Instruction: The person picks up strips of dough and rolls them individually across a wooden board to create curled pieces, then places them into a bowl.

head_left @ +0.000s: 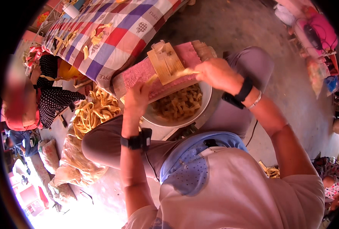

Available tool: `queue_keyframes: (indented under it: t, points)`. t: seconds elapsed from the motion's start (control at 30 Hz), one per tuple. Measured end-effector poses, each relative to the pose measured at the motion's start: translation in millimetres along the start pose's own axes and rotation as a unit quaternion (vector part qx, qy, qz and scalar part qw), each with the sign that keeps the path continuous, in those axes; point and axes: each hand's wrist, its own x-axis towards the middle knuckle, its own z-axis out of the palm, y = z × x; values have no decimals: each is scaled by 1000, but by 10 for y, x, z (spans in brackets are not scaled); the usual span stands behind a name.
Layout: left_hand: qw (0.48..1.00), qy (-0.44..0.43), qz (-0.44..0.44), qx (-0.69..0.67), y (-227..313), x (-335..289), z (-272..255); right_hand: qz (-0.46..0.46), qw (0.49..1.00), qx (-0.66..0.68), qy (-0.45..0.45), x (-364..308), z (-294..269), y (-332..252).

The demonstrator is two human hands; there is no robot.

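Note:
A pale yellow strip is stretched between my two hands. My right hand pinches its right end, with the fingers closed. Closed round the left end is my left hand, at the near left of a pink cloth. That cloth covers a board lying across a round metal bowl. Just behind the strip, on the cloth, sits a flat yellow ribbed piece; whether it is wood or laid strips I cannot tell. Yellowish curled pieces fill the bowl below the board.
A checked cloth with scattered yellow strips covers a surface at the far left. Beside my left knee lies a heap of long strips above a plastic sack. Another person in a dotted garment sits at the left.

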Motion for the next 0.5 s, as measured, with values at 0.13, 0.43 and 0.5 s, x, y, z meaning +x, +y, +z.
queue_keyframes:
  t: [0.13, 0.43, 0.5]
  points:
    - [992, -66, 36, -97, 181, -315, 261, -33, 974, 217, 64, -171, 152, -373]
    - [985, -109, 76, -110, 537, -375, -3, 4, 964, 266, 0, -244, 615, -407]
    - [975, -96, 50, -195, 403, -322, 113, -20, 892, 405, -198, -291, 420, -580]
